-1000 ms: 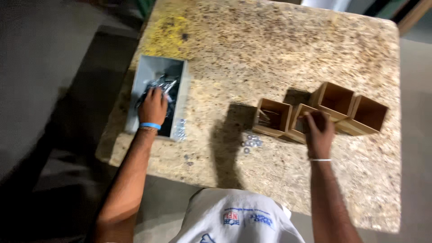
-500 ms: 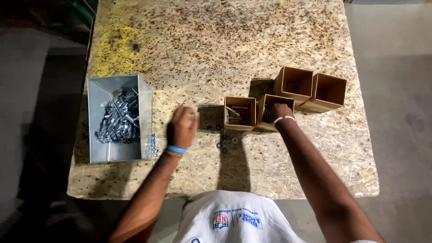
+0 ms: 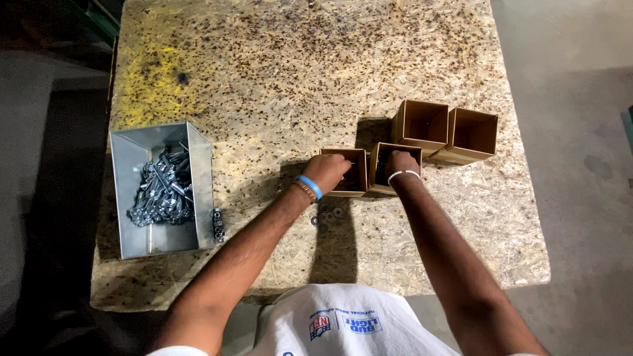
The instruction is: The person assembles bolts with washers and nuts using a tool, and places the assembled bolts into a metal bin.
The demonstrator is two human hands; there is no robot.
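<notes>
My left hand point(image 3: 328, 173) has come away from the grey metal bin point(image 3: 161, 188) and now dips into the left cardboard box point(image 3: 347, 173), fingers bunched together, though I cannot tell what they pinch; it looks like a fresh load from the bin is arriving at the boxes. Just nearer me than that box, a few loose washers point(image 3: 327, 215) lie on the chipboard table point(image 3: 297, 72). My right hand point(image 3: 401, 165) curls into the next box point(image 3: 390, 170), touching the first on its right; its grip is hidden. Beyond these and to the right stand two more open boxes point(image 3: 446, 130), apparently empty. Far left of the box, the bin holds a tangle of silvery bolts point(image 3: 158, 191).
</notes>
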